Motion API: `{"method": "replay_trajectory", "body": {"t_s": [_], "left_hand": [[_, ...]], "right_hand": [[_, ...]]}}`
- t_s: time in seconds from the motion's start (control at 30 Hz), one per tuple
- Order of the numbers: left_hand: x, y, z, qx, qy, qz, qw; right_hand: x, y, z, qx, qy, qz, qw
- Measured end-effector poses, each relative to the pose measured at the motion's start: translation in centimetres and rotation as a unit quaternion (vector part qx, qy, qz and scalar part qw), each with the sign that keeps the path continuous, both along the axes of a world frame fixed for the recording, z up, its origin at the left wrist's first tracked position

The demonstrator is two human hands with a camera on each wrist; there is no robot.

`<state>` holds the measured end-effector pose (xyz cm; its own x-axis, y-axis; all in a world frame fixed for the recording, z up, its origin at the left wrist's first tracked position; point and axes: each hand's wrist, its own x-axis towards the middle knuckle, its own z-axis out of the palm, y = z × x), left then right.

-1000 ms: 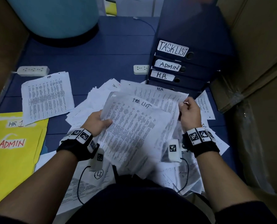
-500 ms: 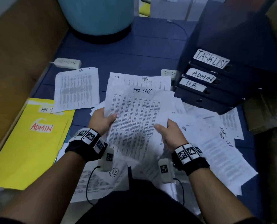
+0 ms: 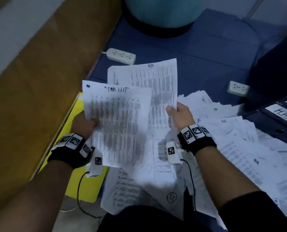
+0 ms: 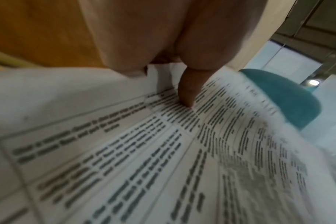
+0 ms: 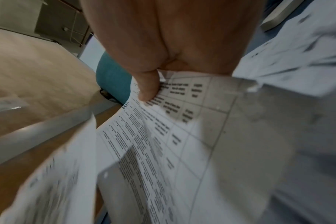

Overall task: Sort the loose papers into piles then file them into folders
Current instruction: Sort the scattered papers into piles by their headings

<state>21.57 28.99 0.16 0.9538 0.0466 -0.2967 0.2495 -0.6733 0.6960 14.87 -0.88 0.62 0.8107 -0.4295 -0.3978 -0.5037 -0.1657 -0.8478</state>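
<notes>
My left hand [image 3: 84,122] pinches a printed sheet headed "TASK LIST" [image 3: 117,121] at its left edge; the thumb [image 4: 186,92] presses on the print in the left wrist view. My right hand [image 3: 179,113] pinches a sheet headed "HR" [image 3: 157,84] by its right edge, thumb [image 5: 147,86] on top. The HR sheet lies partly behind the task-list sheet. Loose papers [image 3: 231,131] are heaped to the right and below both hands. A yellow folder [image 3: 75,186] lies under my left wrist. A dark binder labelled "H.R." [image 3: 283,114] sits at the right edge.
A brown wooden wall [image 3: 30,81] borders the blue floor mat [image 3: 198,52] on the left. Two white power strips [image 3: 121,56] [image 3: 238,88] lie on the mat. A teal round seat base [image 3: 161,12] stands at the back.
The two sheets have parted: the task-list sheet went left with my left hand, the HR sheet stays in my right hand. The head view has swung left, pushing the binders to the edge.
</notes>
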Motion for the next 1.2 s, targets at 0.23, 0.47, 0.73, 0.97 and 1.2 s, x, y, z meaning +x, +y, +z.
{"method": "replay_trajectory", "body": {"t_s": [0.23,0.47,0.73,0.97,1.2], "left_hand": [[1.4,8.3,-3.4,0.086,0.095,0.066,0.990],[1.1,8.4,-5.2,0.163,0.016,0.018,0.986],[-0.8,4.9,-6.3,0.265,0.073,-0.201,0.940],[-2.6,2.1,-5.0,0.207,0.028,-0.218,0.953],[-8.1,-6.5,-4.4,0.219,0.076,-0.410,0.882]], "right_hand": [[9.0,2.4,-2.5,-0.014,0.072,-0.003,0.997],[12.4,4.2,-5.2,-0.175,0.114,-0.072,0.975],[10.0,6.8,-8.0,-0.406,0.212,0.218,0.862],[6.4,4.1,-3.5,-0.314,0.127,0.239,0.910],[-4.3,2.1,-2.8,-0.286,0.164,0.331,0.884]]}}
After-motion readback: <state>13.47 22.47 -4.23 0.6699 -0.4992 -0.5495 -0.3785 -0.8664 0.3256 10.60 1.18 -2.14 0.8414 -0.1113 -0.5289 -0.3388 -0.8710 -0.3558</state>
